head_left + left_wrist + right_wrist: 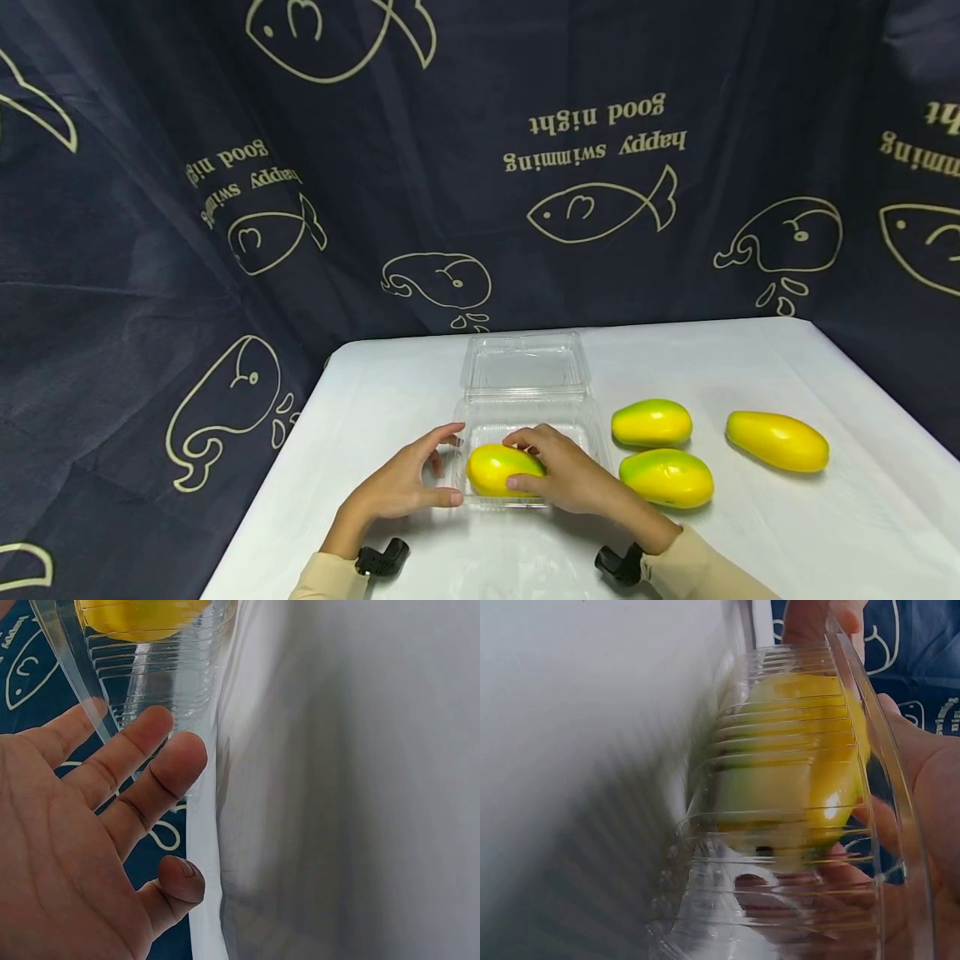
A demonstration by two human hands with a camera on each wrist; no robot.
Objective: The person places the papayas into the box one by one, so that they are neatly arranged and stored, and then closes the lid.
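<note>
A clear plastic clamshell box (592, 429) lies on the table with its lid (525, 367) folded back, away from me. Inside its near part is a yellow-green papaya (495, 469). My right hand (570, 475) grips the papaya's right end, thumb on the near side and fingers over the far side. In the right wrist view the papaya (802, 765) shows through the box's ribbed wall. My left hand (408, 479) is at the box's left side, fingers spread and loosely bent around that edge. The left wrist view shows its palm (60, 840) holding nothing; whether its fingertips touch the rim I cannot tell.
To the right of the box lie two more papayas, a farther one (651, 423) and a nearer one (667, 478). Another papaya (777, 442) rests farther right. A white cloth covers the table (405, 375); a dark patterned curtain (420, 183) hangs behind and left.
</note>
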